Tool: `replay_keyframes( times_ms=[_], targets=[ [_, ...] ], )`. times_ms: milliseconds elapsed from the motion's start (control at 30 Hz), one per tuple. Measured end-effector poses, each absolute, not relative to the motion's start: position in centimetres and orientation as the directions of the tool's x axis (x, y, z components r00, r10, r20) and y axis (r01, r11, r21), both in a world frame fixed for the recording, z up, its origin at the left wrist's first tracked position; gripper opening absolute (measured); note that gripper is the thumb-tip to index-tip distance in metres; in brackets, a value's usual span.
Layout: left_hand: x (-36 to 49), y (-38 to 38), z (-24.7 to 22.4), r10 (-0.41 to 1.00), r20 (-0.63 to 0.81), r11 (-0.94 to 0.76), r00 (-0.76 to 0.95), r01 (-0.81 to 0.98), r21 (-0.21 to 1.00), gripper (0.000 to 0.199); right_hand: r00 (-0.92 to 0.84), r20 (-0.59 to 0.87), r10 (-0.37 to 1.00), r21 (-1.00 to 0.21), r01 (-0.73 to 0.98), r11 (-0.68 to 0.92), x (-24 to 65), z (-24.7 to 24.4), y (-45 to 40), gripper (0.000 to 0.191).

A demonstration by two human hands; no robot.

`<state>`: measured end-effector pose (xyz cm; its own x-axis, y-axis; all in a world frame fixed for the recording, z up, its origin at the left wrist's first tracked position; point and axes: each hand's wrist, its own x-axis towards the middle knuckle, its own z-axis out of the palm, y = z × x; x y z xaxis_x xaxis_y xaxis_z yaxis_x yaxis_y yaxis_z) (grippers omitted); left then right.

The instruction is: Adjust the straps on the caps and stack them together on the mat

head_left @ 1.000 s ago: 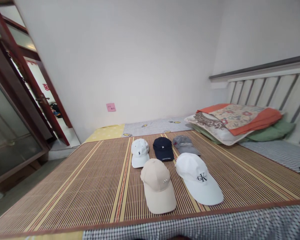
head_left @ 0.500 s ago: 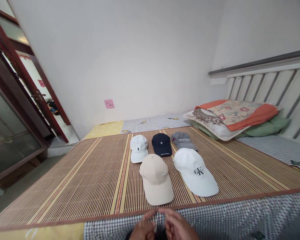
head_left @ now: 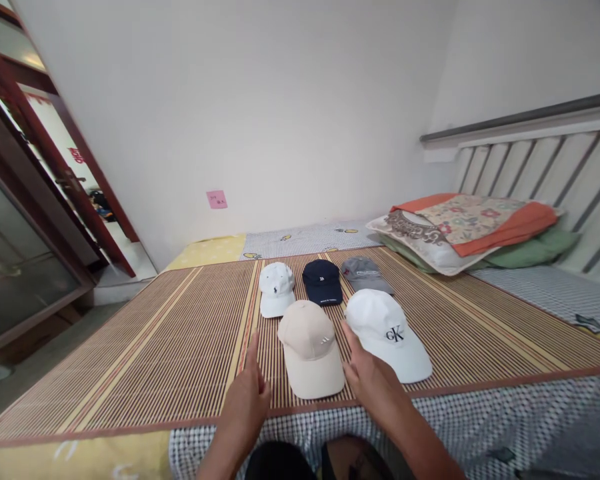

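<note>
A beige cap (head_left: 310,347) lies on the striped mat, its brim towards me. My left hand (head_left: 246,393) is to its left, apart from it, with the index finger stretched forward and nothing held. On the other side, my right hand (head_left: 367,370) is open beside the brim; I cannot tell whether it touches. It partly covers a white cap with dark letters (head_left: 393,333). Behind these, a smaller white cap (head_left: 276,290), a navy cap (head_left: 323,283) and a grey cap (head_left: 366,275) form a row.
The bamboo mat (head_left: 155,347) covers most of the bed, over a checked sheet (head_left: 310,423). Pillows and folded cloths (head_left: 470,230) are piled at the back right near a white radiator (head_left: 535,170). A pink note (head_left: 217,199) is on the wall; a red-framed door (head_left: 87,180) stands at left.
Both hands have moved forward from the bed's front edge and spread apart, one to each side of the beige cap. The caps stay in place; the view shifts slightly.
</note>
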<state>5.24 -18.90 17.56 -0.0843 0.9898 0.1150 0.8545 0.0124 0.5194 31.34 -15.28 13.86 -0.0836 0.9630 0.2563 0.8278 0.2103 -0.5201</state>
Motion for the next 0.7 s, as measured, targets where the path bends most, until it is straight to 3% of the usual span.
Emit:
replay_keyframes(
  times_ms=[167, 267, 400, 567, 700],
  targets=[
    [5.3, -19.6, 19.1, 0.987, 0.104, 0.097, -0.123, 0.970, 0.224, 0.092, -0.063, 0.446, 0.893, -0.388, 0.885, 0.256, 30.6, 13.7, -14.9, 0.089],
    [5.3, -19.7, 18.7, 0.984, 0.125, 0.103, -0.128, 0.976, 0.191, 0.094, -0.070, 0.591, 0.804, -0.364, 0.866, 0.343, 30.0, 13.6, -15.1, 0.086],
    [5.2, -19.5, 17.5, 0.978, 0.138, 0.132, -0.159, 0.974, 0.186, 0.091, -0.048, 0.690, 0.723, -0.346, 0.854, 0.387, 29.6, 12.9, -15.2, 0.067],
    [5.0, -18.9, 15.3, 0.980, 0.134, 0.125, -0.150, 0.976, 0.179, 0.092, -0.070, 0.680, 0.730, -0.301, 0.881, 0.365, 29.7, 10.6, -14.7, 0.068],
    [4.7, -18.0, 13.3, 0.991, 0.023, 0.128, -0.131, 0.987, 0.101, 0.097, -0.098, 0.569, 0.817, -0.310, 0.894, 0.323, 29.8, 8.4, -14.1, 0.076]
  ],
)
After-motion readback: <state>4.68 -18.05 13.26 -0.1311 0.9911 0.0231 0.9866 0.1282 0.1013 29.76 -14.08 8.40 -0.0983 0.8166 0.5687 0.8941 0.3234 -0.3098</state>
